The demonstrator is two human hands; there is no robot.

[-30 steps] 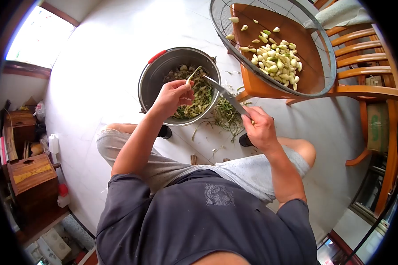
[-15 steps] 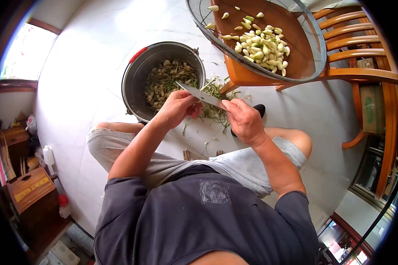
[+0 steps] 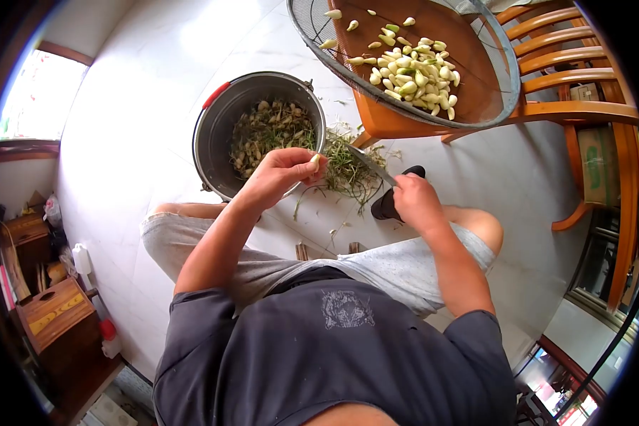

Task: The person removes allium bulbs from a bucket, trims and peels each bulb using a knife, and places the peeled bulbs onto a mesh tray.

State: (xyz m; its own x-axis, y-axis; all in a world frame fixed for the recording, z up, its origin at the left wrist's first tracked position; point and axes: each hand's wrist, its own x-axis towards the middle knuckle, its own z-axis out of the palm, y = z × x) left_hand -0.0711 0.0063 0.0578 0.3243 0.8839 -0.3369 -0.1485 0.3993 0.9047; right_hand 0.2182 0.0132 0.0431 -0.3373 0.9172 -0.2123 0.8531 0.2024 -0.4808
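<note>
Between the thumb and fingers of my left hand (image 3: 288, 172) is a small pale bulb (image 3: 315, 162), held beside the bucket's near right rim. My right hand (image 3: 417, 201) is wrapped round the handle of a knife (image 3: 373, 167), whose blade points up and to the left, apart from the bulb. A dark metal bucket (image 3: 209, 145) with a red grip holds many unpeeled bulbs and stalks (image 3: 273, 135). Green and pale trimmings (image 3: 348, 167) lie on the floor right of the bucket, under the blade.
A round mesh sieve (image 3: 508, 92) with several peeled white bulbs (image 3: 422, 77) rests on a wooden chair (image 3: 383, 122) at the upper right. A dark shoe (image 3: 387, 206) is near my right hand. Wooden cabinets (image 3: 55, 309) stand at the far left.
The knife has moved away from my left hand, to the right and down with my right hand. The bulb in my left fingers now shows. The view has shifted slightly.
</note>
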